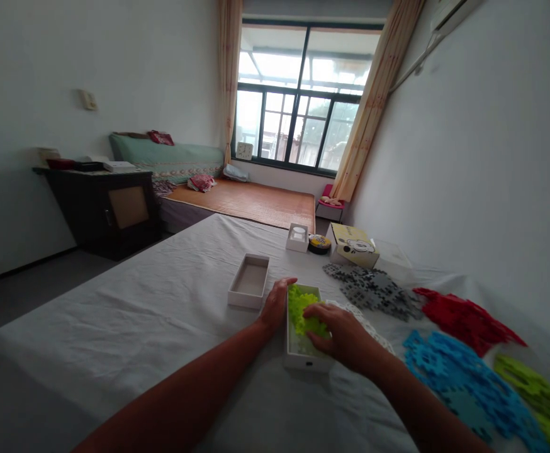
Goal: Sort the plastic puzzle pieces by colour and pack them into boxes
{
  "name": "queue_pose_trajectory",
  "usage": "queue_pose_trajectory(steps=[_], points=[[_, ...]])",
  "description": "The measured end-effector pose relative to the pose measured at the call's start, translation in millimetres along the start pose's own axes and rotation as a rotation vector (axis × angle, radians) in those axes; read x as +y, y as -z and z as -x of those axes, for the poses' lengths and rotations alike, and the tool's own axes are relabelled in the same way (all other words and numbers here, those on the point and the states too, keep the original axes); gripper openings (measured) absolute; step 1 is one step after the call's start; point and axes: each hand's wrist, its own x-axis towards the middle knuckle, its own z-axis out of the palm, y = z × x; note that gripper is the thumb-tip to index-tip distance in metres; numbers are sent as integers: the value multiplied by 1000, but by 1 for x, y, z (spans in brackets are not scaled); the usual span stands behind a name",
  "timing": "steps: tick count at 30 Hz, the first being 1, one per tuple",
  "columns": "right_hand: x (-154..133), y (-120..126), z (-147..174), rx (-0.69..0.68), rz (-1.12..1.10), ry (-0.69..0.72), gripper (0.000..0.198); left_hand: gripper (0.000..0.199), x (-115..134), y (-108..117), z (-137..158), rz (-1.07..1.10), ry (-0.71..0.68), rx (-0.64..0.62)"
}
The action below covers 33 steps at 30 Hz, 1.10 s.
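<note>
A white open box (pixel 308 361) sits on the sheet in front of me with bright yellow-green notched pieces (pixel 299 308) inside. My right hand (pixel 334 327) reaches over its right side, thumb and fingers closed around some of these pieces. Along the left wall lies my left hand (pixel 277 303), fingers stretched towards the far left corner and touching the box. Whether its thumb grips anything is hidden. White notched pieces (pixel 364 324) lie partly behind my right hand, to the right of the box.
Left stands a second shallow white box (pixel 249 283). Grey (pixel 374 290), red (pixel 468 318), blue (pixel 468 377) and green piles (pixel 534 393) spread along the right. Farther back are a small white box (pixel 297 238), a round black-and-yellow tin (pixel 319 243) and a yellow carton (pixel 354 245).
</note>
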Motion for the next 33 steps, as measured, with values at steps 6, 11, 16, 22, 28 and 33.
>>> queue_pose_trajectory(steps=[6, 11, 16, 22, 28, 33], points=[[-30, 13, 39, 159, 6, -48, 27, 44, 8, 2, 2, -40, -14, -16], [-20, 16, 66, 112, -58, -71, 20, 42, 8, 4, 1, -68, -12, -25], [24, 35, 90, 195, 32, -218, 26, 44, 3, 7, -3, -68, -17, -44], [129, 102, 152, 448, 208, -582, 35, 50, -4, 9, -9, -55, -13, -79], [258, 165, 249, 342, 299, -898, 53, 57, 0, 12, -12, -118, 6, -123], [292, 162, 286, -78, 219, -855, 85, 57, -3, 13, -14, -133, 2, -123]])
